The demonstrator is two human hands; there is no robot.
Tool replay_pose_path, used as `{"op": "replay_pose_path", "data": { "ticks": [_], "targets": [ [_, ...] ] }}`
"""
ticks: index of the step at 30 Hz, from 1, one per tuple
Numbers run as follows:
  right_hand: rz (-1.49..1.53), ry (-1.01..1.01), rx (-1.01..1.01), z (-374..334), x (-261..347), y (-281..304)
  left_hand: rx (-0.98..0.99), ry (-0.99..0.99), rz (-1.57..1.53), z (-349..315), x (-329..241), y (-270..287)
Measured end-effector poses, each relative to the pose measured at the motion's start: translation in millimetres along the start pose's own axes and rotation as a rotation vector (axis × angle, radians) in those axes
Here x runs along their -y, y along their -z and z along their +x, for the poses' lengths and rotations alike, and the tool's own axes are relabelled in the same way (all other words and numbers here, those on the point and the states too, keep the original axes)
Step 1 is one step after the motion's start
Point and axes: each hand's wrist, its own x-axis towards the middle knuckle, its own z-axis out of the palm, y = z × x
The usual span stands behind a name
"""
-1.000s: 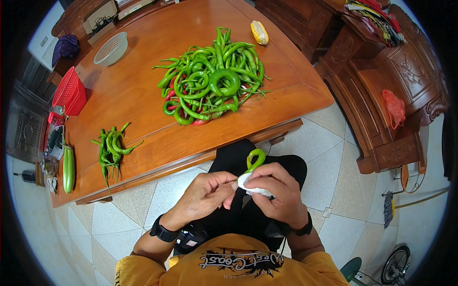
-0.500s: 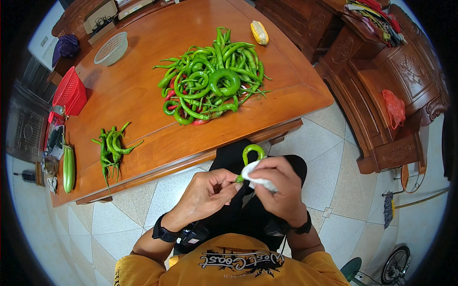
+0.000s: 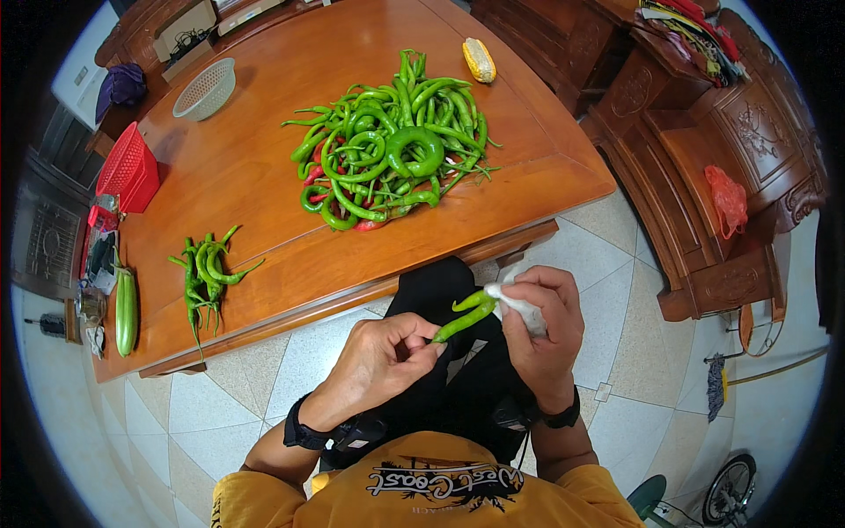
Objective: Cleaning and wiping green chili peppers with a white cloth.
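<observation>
Over my lap, my left hand (image 3: 387, 352) pinches one end of a curved green chili pepper (image 3: 464, 324) between thumb and fingers. My right hand (image 3: 544, 339) grips a white cloth (image 3: 525, 310), and the cloth is pressed around the pepper's bend, covering part of it. The pepper's other end shows beside the cloth, pointing left. On the wooden table in front of me lies a large heap of green peppers (image 3: 378, 163) with a few red ones among them. A smaller bunch of green peppers (image 3: 208, 275) rests near the table's front edge at the left.
At the table's left stand a red basket (image 3: 130, 172) and a pale basket (image 3: 205, 91). A long green vegetable (image 3: 127, 312) lies at the left edge, an ear of corn (image 3: 479, 61) at the far right. A carved wooden bench (image 3: 695, 167) with a red bag (image 3: 726, 202) stands to the right.
My right hand and the cloth have moved right along the pepper, to its bend. More of the pepper near my left hand is now uncovered. The left hand has hardly moved.
</observation>
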Motion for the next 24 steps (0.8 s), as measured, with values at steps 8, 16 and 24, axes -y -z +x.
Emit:
{"op": "replay_pose_path", "data": {
  "ticks": [8, 16, 24],
  "targets": [
    [0.060, 0.000, 0.135, -4.3, 5.5, -5.7, -0.014, 0.005, 0.029, 1.4, -1.4, -0.8],
    [0.217, -0.025, 0.299, -9.4, 13.5, -13.0, -0.144, -0.104, 0.039, 3.6, 7.6, -5.2],
    [0.082, 0.038, 0.147, -3.6, 4.4, -3.3, -0.051, 0.027, -0.090, 0.3, 3.8, 1.5]
  ]
}}
